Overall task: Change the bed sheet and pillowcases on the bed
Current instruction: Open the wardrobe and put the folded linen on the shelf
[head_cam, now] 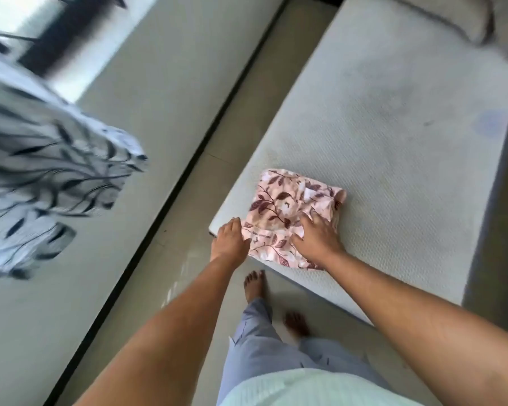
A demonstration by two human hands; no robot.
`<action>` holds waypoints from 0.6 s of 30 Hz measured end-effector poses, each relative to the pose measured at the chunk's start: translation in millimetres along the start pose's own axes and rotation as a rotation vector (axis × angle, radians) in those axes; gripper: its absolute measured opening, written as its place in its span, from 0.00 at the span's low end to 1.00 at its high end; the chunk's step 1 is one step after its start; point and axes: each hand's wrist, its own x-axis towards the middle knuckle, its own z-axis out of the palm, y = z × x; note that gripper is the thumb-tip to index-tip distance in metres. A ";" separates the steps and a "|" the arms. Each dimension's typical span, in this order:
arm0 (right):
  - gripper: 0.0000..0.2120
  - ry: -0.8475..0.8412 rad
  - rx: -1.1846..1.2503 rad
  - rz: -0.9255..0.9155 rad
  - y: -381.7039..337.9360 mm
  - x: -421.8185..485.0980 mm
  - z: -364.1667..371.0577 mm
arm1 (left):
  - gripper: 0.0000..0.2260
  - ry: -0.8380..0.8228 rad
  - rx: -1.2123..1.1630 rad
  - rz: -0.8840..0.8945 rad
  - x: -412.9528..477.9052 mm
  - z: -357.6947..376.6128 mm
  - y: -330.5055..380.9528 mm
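So far: the mattress (393,118) shows only its bare quilted top, so stripping the old linen looks done.
Task's thing: a folded floral sheet (279,206), pink with maroon leaves, lies on the near corner of the mattress, at about 7 o'clock of its top. It is folded up, with only its far-right edge bunched.
Left grip (229,240): this bare hand sits at 9 o'clock of the bundle, fingers pointing up along its left edge and touching it. Whether it pinches the fabric or only rests there, I cannot tell.
Right grip (316,238): it lies on top of the bundle toward 4 o'clock, fingers spread apart and pressing down, fingertips at the bunched fold. Nothing shows them closing round the fabric.
Pillow (452,16): it sits at the far end, about 1 o'clock of the mattress, plain with a dark seam line and seemingly without a fresh case.
Left to do: by my judgement nearly all of the fitting remains, meaning unfold, spread, tuck the corners and dress the pillow.
Surroundings: a grey leaf-patterned cloth (41,171) hangs blurred at 9 o'clock of the view. Bare feet (254,284) stand on the tiled floor (194,259) at 6 o'clock.
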 end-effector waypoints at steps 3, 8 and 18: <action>0.35 0.054 -0.172 -0.192 -25.0 -25.1 -12.4 | 0.33 0.156 0.023 -0.064 -56.5 -8.9 -7.1; 0.37 0.139 -0.372 -0.532 -84.3 -76.3 -9.7 | 0.36 0.460 -0.118 -0.327 -166.9 -8.3 -29.3; 0.39 0.117 -0.506 -1.491 -313.3 -290.1 91.7 | 0.38 1.170 -0.296 -1.227 -435.9 -1.1 -170.7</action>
